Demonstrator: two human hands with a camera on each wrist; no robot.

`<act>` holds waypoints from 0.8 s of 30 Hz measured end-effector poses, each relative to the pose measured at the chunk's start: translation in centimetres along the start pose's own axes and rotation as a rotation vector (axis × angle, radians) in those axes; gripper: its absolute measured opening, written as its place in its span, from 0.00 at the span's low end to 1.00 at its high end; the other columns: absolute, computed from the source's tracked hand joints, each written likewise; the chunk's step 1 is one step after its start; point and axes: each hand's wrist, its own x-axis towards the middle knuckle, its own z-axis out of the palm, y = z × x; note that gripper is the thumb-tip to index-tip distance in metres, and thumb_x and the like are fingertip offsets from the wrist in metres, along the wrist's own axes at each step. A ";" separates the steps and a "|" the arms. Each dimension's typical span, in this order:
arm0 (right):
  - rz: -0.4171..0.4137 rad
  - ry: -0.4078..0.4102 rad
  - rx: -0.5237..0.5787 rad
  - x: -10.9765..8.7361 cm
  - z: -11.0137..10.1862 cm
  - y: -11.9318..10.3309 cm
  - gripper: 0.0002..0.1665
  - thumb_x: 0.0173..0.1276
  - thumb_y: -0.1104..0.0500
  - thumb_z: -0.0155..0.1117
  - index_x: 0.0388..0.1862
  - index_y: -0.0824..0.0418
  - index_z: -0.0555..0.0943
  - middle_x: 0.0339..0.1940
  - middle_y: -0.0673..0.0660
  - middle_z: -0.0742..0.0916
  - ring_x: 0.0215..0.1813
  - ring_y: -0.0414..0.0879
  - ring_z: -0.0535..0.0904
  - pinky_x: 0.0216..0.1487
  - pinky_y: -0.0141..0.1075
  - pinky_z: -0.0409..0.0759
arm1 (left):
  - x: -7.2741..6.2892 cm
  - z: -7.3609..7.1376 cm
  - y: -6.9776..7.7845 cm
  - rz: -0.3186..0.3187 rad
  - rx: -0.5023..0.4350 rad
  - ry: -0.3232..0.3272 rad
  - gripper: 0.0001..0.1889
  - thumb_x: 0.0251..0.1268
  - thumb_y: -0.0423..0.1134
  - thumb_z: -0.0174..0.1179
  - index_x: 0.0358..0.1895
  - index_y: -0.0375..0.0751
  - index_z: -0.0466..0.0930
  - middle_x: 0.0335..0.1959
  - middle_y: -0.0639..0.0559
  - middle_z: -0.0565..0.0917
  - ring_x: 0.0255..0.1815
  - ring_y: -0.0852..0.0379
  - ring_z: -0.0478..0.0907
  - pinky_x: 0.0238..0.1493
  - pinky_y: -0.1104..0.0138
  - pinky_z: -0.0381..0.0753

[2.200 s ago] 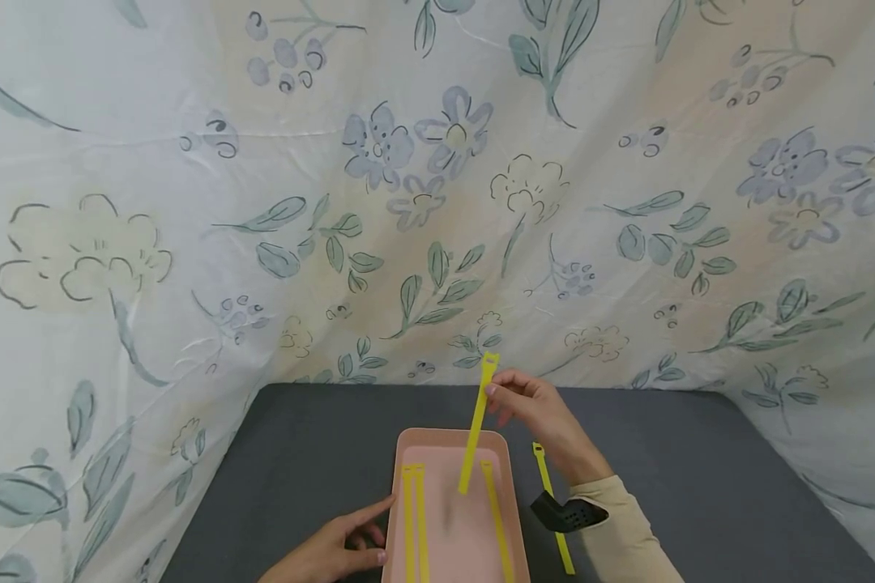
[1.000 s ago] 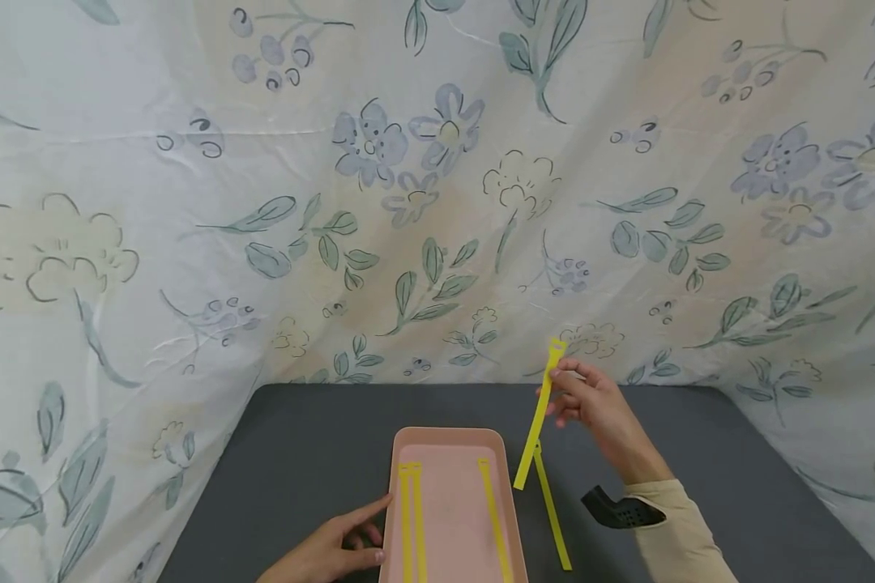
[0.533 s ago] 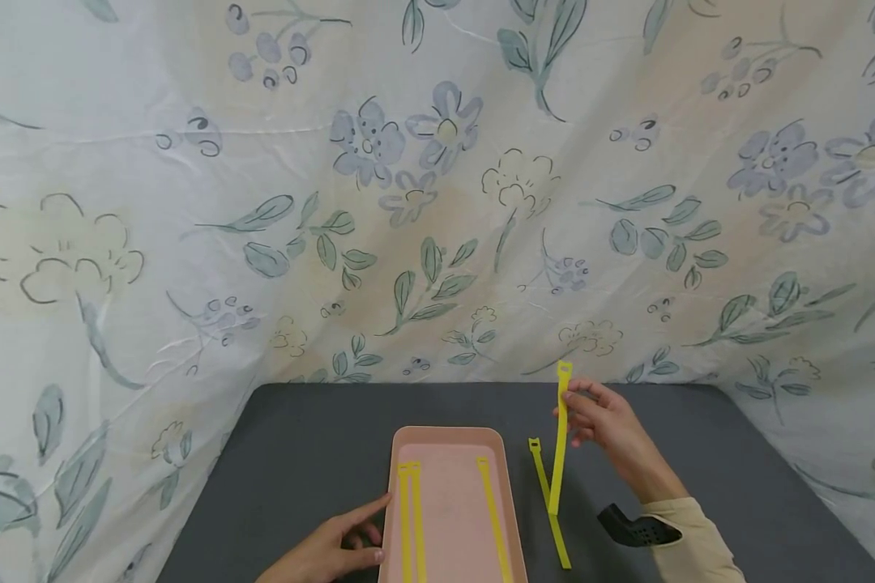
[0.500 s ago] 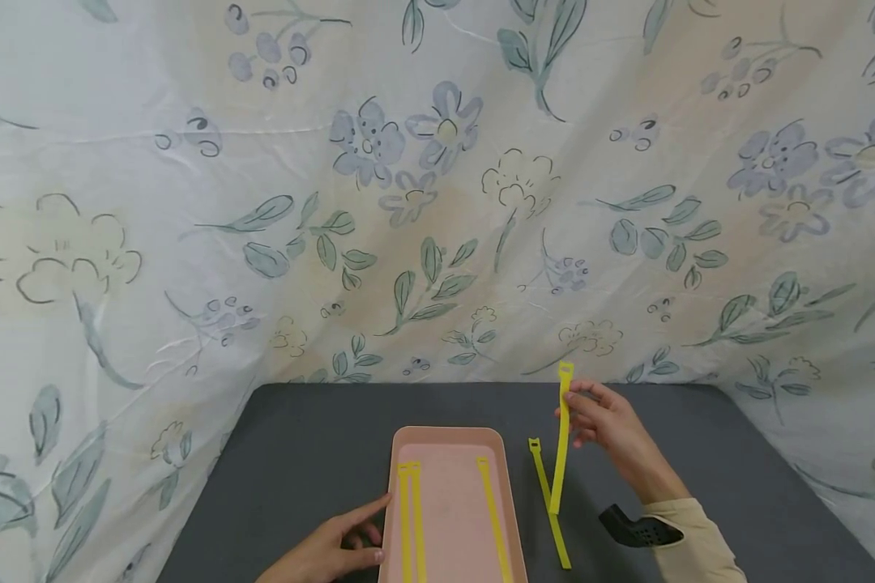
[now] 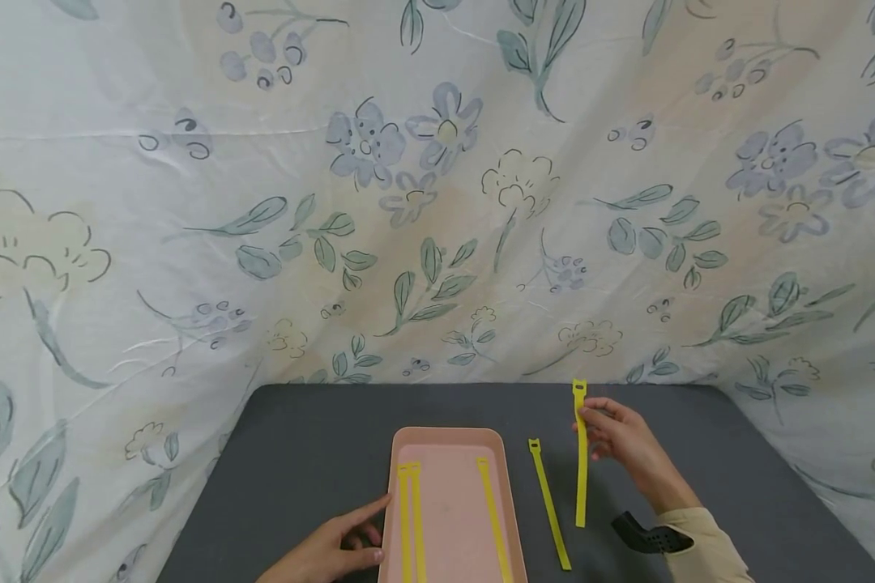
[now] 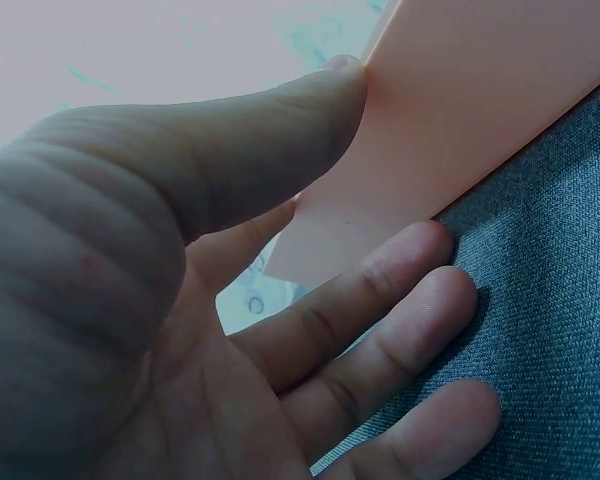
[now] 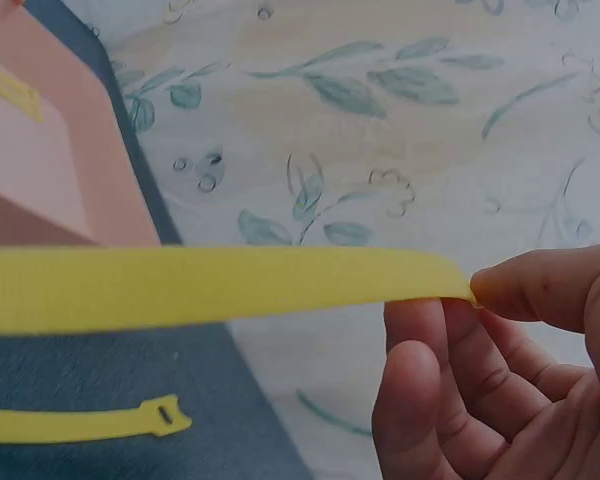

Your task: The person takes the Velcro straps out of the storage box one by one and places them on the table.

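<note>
In the head view, my right hand pinches a yellow hook-and-loop cable tie between thumb and fingers near its slotted head. The tie hangs nearly straight down over the dark table, right of a second yellow tie lying on the cloth. The right wrist view shows the held strap stretching leftward from the fingertips. My left hand touches the left side of a pink tray with fingers extended. Seen from the left wrist, the thumb lies against the tray's edge.
Two yellow ties lie side by side along the tray's left, another tie along its right. The loose tie lies on the dark table right of the tray. A floral curtain stands behind.
My right hand has carried the cable tie from over the tray rightward past the loose tie, then lowered it a little. The left hand stays at the tray.
</note>
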 end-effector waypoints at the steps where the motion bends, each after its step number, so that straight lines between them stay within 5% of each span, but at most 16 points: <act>1: 0.010 0.000 -0.002 0.1 0.0 0.3 0.30 0.77 0.44 0.60 0.64 0.64 0.69 0.37 0.48 0.87 0.34 0.44 0.82 0.35 0.42 0.82 | 0.0 0.0 0.0 0.003 -0.001 -0.002 0.39 0.73 0.41 0.62 0.81 0.38 0.53 0.44 0.47 0.81 0.33 0.62 0.77 0.33 0.70 0.74; 24: 0.115 -0.007 -0.108 1.6 0.5 5.8 0.33 0.74 0.41 0.62 0.62 0.67 0.77 0.44 0.56 0.90 0.41 0.47 0.85 0.35 0.43 0.82 | 0.0 -0.1 0.2 -0.007 -0.017 -0.003 0.39 0.73 0.42 0.62 0.80 0.37 0.54 0.44 0.47 0.81 0.34 0.61 0.77 0.34 0.70 0.74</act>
